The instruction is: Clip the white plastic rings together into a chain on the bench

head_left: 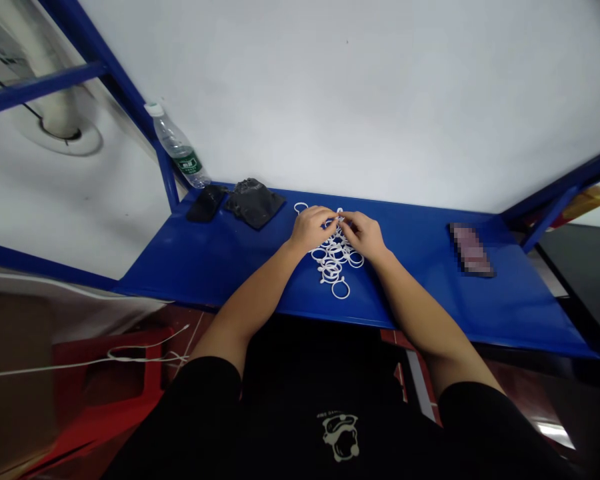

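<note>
A loose heap of white plastic rings (332,268), several with small knobs on them, lies on the blue tabletop (410,267). Over the far end of the heap, my left hand (311,228) and my right hand (364,235) meet at the fingertips. Both are closed in a pinch on a small white ring (340,211), of which only a bit shows between the fingers. One ring (301,208) lies apart, just beyond my left hand. Another single ring (341,289) rests at the near end of the heap.
A water bottle (180,150) leans at the back left corner, near a black phone-like slab (207,203) and a dark pouch (254,202). A blurred-out phone-shaped object (471,250) lies on the right. Blue frame bars (167,177) flank the tabletop; a red stool (105,393) stands below left.
</note>
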A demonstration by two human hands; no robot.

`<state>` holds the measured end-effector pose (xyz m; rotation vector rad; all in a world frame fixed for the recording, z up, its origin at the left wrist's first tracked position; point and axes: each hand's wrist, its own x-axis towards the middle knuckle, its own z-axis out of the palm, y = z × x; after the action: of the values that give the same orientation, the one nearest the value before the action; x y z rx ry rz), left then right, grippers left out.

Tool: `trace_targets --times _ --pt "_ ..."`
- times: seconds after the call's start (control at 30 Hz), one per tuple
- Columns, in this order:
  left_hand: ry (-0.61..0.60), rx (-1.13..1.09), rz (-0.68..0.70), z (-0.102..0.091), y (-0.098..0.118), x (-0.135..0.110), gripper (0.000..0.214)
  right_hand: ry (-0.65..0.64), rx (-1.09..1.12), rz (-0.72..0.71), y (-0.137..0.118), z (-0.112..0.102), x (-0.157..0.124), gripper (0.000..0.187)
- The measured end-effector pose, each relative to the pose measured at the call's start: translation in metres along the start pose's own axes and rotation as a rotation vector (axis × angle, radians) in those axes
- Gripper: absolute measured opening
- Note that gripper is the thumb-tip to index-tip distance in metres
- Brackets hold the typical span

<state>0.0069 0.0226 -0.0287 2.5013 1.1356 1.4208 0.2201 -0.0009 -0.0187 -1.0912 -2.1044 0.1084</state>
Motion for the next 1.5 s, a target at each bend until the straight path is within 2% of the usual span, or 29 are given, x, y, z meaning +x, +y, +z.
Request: trace_targets --times 0.23,0.5,0.73,0.9,0.97,1.1,1.23,1.3,1.37,1.43,1.5 --pt "-0.029 -0.004 -0.003 0.003 -0.002 -0.001 0.016 0.001 0.024 0.02 0.006 0.005 -0.001 0.036" --pt "-0.016 -0.022 0.066 0.004 -0.003 -0.001 0.019 -0.012 0.069 0.072 0.003 0.005 -0.002 0.034" --pt "-0.082 -0.014 0.019 0.008 -0.003 -0.003 0.021 -0.093 0.083 0.078 0.004 0.007 -0.003 0.042" --pt "-0.095 -0.015 0.02 0.003 -0.008 -0.001 0.016 -0.077 0.048 0.078 0.01 0.005 -0.002 0.042" --pt "-0.075 0.006 -0.028 -0.002 -0.018 0.0 0.019 -0.078 0.031 0.076 0.012 0.004 -0.001 0.04" --pt "-0.006 0.126 -0.3 -0.011 -0.051 -0.001 0.02 -0.101 0.008 0.066 0.016 0.003 0.001 0.034" --pt "-0.088 0.246 -0.557 -0.014 -0.074 -0.007 0.033 -0.1 0.002 0.052 0.019 0.005 0.001 0.031" --pt "-0.157 0.281 -0.614 -0.014 -0.076 -0.009 0.037 -0.093 0.001 0.049 0.02 0.006 0.001 0.031" --pt "-0.225 0.316 -0.635 -0.014 -0.073 -0.008 0.028 -0.094 -0.002 0.05 0.019 0.006 0.001 0.031" --pt "-0.277 0.343 -0.63 -0.016 -0.067 -0.006 0.02 -0.106 -0.002 0.053 0.018 0.006 0.001 0.032" --pt "-0.301 0.339 -0.605 -0.017 -0.061 -0.004 0.022 -0.116 -0.001 0.059 0.017 0.006 0.001 0.032"
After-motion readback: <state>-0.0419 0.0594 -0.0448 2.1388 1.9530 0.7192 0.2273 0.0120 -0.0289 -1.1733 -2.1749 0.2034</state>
